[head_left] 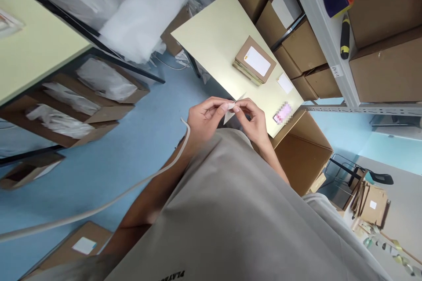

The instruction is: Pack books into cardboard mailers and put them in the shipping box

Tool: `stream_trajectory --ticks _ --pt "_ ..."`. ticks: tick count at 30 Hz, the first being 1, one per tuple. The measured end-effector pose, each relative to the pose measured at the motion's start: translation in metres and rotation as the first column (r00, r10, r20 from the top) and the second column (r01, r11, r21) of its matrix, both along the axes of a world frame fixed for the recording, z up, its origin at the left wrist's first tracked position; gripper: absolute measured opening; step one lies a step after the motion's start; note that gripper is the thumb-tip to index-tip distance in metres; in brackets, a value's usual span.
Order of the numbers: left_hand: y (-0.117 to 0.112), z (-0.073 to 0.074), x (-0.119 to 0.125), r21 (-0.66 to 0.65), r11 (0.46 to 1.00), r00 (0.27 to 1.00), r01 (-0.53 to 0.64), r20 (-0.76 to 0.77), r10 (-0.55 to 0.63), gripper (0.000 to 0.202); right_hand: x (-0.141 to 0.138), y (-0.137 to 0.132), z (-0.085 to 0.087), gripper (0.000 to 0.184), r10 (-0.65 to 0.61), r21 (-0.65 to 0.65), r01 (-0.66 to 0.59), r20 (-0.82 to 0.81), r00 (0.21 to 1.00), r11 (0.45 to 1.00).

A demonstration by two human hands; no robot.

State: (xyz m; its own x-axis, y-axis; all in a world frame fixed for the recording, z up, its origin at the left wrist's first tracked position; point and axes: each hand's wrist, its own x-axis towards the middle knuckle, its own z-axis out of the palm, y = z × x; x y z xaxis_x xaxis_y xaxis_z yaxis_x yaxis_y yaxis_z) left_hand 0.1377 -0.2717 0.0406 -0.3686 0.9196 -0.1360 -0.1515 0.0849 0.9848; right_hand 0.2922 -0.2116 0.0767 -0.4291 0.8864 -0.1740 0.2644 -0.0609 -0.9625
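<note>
My left hand (pixel 206 118) and my right hand (pixel 253 119) meet in front of my body, beside the edge of the pale table (pixel 211 30). Between them is a small white piece of paper (pixel 228 117), perhaps a label. Each hand pinches it between thumb and fingertips, and the fingers cover part of it. Beyond my hands, a stack of flat brown packages (pixel 242 59) lies on the table, with a white label (pixel 257 61) on the top one. Another white label (pixel 285 83) lies flat near the table's far edge. A blurred-out pink object (pixel 282 114) rests to the right of my right hand.
Cardboard boxes (pixel 305 48) line the table's back, under a metal shelf (pixel 332 59) holding a yellow-and-black cutter (pixel 345 37). An open carton (pixel 296 158) stands at right. White wrapping (pixel 148 12) hangs at upper left. A pale cable (pixel 138 182) runs to my left wrist.
</note>
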Motion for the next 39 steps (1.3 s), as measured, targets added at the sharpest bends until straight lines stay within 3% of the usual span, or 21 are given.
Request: stream_trajectory --ticks 6,13,16,20,23,27,31,36,39 --pt "0.011 -0.032 -0.011 -0.179 0.972 0.959 -0.153 0.210 0.189 0.033 -0.004 0.005 -0.013 0.028 0.005 -0.006 -0.005 0.024 1.000 1.000" --pt "0.011 -0.070 -0.039 -0.324 0.892 0.853 -0.315 0.316 0.415 0.025 0.026 0.022 -0.039 0.023 -0.109 -0.072 0.122 0.166 0.980 0.990" --pt "0.016 -0.078 -0.055 -0.420 0.817 0.724 -0.394 0.406 0.558 0.013 0.042 0.035 -0.049 0.023 -0.211 -0.066 0.230 0.220 0.952 0.971" --pt "0.035 -0.079 -0.079 -0.468 0.676 0.449 -0.569 0.512 0.732 0.007 0.060 0.069 -0.058 0.026 -0.426 -0.085 0.455 0.232 0.874 0.887" --pt "0.052 -0.078 -0.098 -0.487 0.599 0.352 -0.636 0.507 0.786 0.016 0.053 0.105 -0.067 0.029 -0.481 -0.147 0.511 0.200 0.854 0.847" --pt "0.076 -0.078 -0.115 -0.511 0.607 0.419 -0.608 0.443 0.793 0.026 -0.004 0.167 -0.090 0.033 -0.218 -0.308 0.240 0.105 0.970 0.921" --pt "0.103 -0.080 -0.125 -0.508 0.636 0.535 -0.581 0.350 0.769 0.032 -0.106 0.250 -0.134 0.041 -0.019 -0.395 0.010 -0.018 1.000 0.919" --pt "0.135 -0.076 -0.140 -0.462 0.682 0.665 -0.568 0.231 0.710 0.035 -0.242 0.372 -0.199 0.041 -0.044 -0.424 0.051 0.027 0.999 0.904" --pt "0.153 -0.068 -0.149 -0.454 0.699 0.719 -0.553 0.163 0.675 0.035 -0.293 0.425 -0.222 0.042 -0.071 -0.466 0.136 0.153 0.986 0.874"
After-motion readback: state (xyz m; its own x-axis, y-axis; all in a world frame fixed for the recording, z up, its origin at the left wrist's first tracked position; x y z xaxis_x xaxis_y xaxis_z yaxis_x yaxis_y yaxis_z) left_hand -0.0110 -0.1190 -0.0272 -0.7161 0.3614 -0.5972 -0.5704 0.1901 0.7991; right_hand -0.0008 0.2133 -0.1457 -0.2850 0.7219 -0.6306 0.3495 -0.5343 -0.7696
